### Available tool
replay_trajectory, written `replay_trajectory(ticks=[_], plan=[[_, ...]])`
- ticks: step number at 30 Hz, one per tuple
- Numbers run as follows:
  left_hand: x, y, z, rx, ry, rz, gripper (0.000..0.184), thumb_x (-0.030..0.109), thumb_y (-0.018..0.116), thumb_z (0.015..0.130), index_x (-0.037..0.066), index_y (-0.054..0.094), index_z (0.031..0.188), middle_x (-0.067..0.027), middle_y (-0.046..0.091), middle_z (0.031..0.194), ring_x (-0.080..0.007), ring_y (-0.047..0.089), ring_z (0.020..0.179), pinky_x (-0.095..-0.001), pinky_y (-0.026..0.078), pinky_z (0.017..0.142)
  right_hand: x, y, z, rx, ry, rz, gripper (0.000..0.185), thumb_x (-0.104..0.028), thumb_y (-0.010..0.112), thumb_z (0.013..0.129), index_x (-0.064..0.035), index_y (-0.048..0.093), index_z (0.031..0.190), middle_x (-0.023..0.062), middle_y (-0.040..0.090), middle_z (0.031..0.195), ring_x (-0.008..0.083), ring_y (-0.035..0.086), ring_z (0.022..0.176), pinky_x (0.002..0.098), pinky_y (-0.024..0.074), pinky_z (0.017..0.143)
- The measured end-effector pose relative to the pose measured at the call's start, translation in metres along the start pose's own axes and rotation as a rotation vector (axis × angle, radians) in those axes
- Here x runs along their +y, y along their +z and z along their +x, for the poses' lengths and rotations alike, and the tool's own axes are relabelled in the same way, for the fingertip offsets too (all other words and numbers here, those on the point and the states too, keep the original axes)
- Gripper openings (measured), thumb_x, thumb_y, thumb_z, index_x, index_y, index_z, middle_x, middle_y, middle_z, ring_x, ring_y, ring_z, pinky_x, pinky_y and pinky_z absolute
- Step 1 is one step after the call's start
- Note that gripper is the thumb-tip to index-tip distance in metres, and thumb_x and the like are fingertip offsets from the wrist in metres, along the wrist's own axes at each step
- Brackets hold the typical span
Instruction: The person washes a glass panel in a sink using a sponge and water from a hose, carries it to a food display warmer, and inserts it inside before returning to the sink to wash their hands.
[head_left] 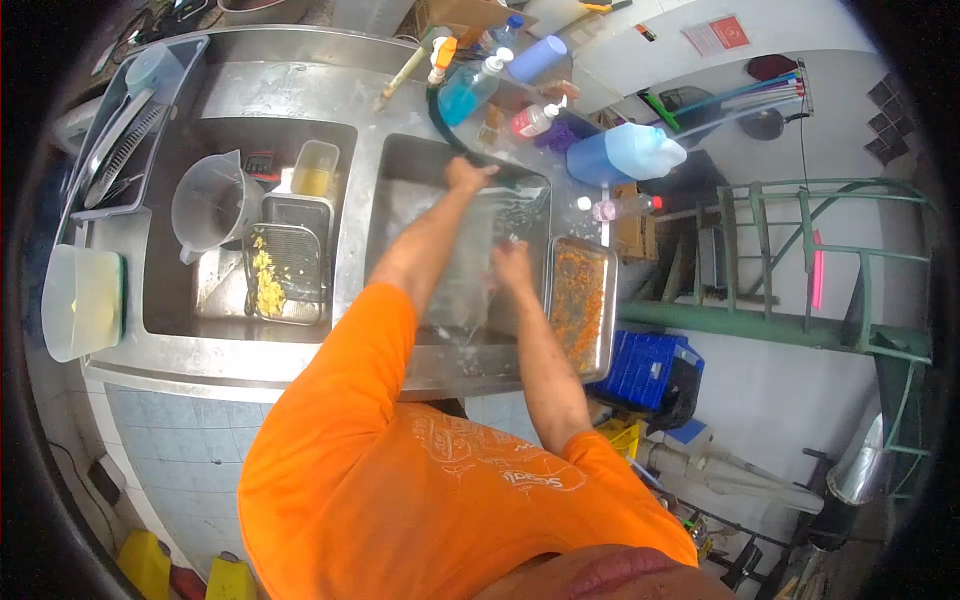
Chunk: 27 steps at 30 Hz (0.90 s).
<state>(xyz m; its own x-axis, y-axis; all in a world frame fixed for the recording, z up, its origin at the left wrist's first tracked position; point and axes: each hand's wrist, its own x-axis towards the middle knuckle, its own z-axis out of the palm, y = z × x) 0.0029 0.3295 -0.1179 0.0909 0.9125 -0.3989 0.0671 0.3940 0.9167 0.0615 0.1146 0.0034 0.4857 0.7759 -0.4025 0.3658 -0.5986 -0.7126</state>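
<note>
Over the right-hand sink basin (385,215), my left hand (466,177) is closed around a dark hose (440,118) that comes down from an orange-handled tap (442,55). Water splashes below it. My right hand (512,266) is lower in the same basin, near its right side, with its fingers curled and partly blurred. Beside it, between my hands, a pale, see-through shape (462,255) shows in the spray; I cannot make out its kind. To the right of my right hand, a metal tray (606,300) with orange residue rests on the sink edge.
The left basin holds a clear jug (212,205), a small tub (316,166) and a dark tray (312,240) with yellow scraps. A grey bin (188,75) of utensils stands left. Behind are a blue soap bottle (466,92) and a large blue jug (615,155).
</note>
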Motion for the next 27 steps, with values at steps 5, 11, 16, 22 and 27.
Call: replay_trajectory(ticks=[5, 11, 16, 22, 27], plan=[[-0.001, -0.060, -0.052, -0.214, 0.062, -0.075, 0.036, 0.020, 0.087, 0.071, -0.009, 0.068, 0.082, -0.0132, 0.070, 0.075, -0.0168, 0.069, 0.061, -0.0274, 0.058, 0.056, 0.039, 0.010, 0.036, 0.158, -0.287, -0.387, 0.047, -0.014, 0.068, 0.080, 0.0093, 0.040, 0.110, 0.0289, 0.060, 0.101, 0.0430, 0.067, 0.082, 0.0486, 0.0567, 0.070], [-0.003, -0.114, -0.119, -0.517, -0.128, -0.292, 0.038, 0.022, 0.082, 0.077, -0.010, 0.067, 0.091, -0.0163, 0.071, 0.085, -0.0208, 0.071, 0.069, -0.0281, 0.060, 0.063, 0.008, 0.015, 0.025, 0.096, -0.148, -0.280, 0.050, -0.018, 0.068, 0.077, 0.0101, 0.045, 0.112, 0.0300, 0.061, 0.101, 0.0429, 0.064, 0.095, 0.0468, 0.0509, 0.084], [-0.002, -0.126, -0.157, -0.534, -0.134, -0.456, 0.041, 0.020, 0.082, 0.078, -0.010, 0.065, 0.099, -0.0154, 0.069, 0.095, -0.0212, 0.070, 0.080, -0.0285, 0.061, 0.068, 0.036, 0.031, 0.050, 0.247, -0.312, -0.334, 0.049, -0.019, 0.067, 0.078, 0.0101, 0.047, 0.113, 0.0269, 0.064, 0.095, 0.0408, 0.066, 0.089, 0.0456, 0.0514, 0.081], [0.023, -0.124, -0.171, -0.557, -0.065, -0.465, 0.039, 0.019, 0.078, 0.083, -0.010, 0.061, 0.103, -0.0160, 0.067, 0.100, -0.0201, 0.069, 0.084, -0.0294, 0.061, 0.077, 0.010, 0.027, 0.023, 0.065, 0.017, 0.235, 0.022, -0.014, 0.062, 0.087, -0.0040, 0.058, 0.106, 0.0123, 0.064, 0.092, 0.0262, 0.065, 0.078, 0.0447, 0.0535, 0.068], [0.027, -0.103, -0.182, -0.585, -0.009, -0.592, 0.035, 0.014, 0.071, 0.088, -0.010, 0.055, 0.108, -0.0173, 0.067, 0.101, -0.0229, 0.070, 0.087, -0.0318, 0.060, 0.080, 0.001, 0.030, 0.014, 0.021, 0.260, 0.634, 0.020, -0.009, 0.054, 0.092, -0.0151, 0.056, 0.111, 0.0056, 0.060, 0.097, 0.0260, 0.062, 0.088, 0.0546, 0.0524, 0.063]])
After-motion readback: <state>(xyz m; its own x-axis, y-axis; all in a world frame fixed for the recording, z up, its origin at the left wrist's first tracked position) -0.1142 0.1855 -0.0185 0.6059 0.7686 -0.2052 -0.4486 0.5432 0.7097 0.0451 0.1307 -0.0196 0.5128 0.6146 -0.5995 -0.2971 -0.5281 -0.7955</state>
